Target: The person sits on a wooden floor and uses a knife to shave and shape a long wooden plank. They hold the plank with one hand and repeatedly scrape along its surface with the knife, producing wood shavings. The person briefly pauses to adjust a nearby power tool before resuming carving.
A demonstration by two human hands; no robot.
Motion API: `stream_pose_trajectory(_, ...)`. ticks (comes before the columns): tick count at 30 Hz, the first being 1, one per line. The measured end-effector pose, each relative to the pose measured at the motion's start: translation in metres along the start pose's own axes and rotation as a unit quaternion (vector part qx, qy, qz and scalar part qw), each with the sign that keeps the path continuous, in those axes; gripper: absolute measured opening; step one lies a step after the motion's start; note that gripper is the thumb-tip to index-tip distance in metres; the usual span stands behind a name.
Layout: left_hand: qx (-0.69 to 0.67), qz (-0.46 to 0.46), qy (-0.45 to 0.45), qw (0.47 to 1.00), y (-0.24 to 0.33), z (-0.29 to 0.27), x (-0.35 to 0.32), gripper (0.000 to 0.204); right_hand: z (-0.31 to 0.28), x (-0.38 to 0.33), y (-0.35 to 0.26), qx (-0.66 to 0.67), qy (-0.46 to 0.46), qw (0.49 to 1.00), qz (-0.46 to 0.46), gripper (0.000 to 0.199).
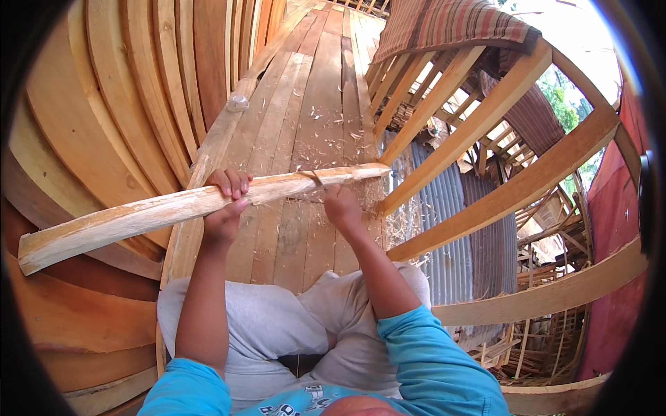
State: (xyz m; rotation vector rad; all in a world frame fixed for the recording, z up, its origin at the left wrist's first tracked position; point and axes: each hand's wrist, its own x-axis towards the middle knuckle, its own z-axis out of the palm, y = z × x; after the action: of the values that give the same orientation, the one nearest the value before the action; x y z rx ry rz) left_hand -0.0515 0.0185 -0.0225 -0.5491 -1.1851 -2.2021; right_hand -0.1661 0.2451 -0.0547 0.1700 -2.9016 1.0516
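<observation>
A long, pale, roughly shaved wooden beam (146,213) lies crosswise in front of me, its thick end far out to the left and its thinner end near the slats on the right. My left hand (229,195) is closed around the beam, left of its middle. My right hand (340,205) is in a fist just on the near side of the beam. From that fist a thin, blade-like tool (317,178) sticks up against the wood; its handle is hidden by my fingers.
Wood shavings (326,128) litter the plank floor (277,239). Curved planks (111,125) rise on the left, and spaced wooden ribs (465,156) on the right, with striped cloth (451,28) over them. Corrugated metal (444,229) shows beyond the ribs. A small whitish object (237,103) sits farther off.
</observation>
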Motion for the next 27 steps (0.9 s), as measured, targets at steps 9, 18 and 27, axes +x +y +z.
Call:
stream_pose_trajectory(9, -0.007, -0.004, 0.007, 1.0, -0.005, 0.01, 0.003, 0.036, 0.02, 0.013, 0.049, -0.02, 0.133, 0.99, -0.031, 0.053)
stream_pose_trajectory(18, -0.02, -0.004, 0.012, 1.0, -0.01, 0.012, 0.002, 0.035, -0.001, 0.015, 0.04, -0.064, 0.074, 0.994, -0.04, 0.052)
stream_pose_trajectory(27, -0.022, 0.001, 0.018, 1.0, -0.003, -0.001, -0.001, 0.034, 0.001, -0.013, -0.008, -0.03, 0.004, 1.0, 0.006, 0.055)
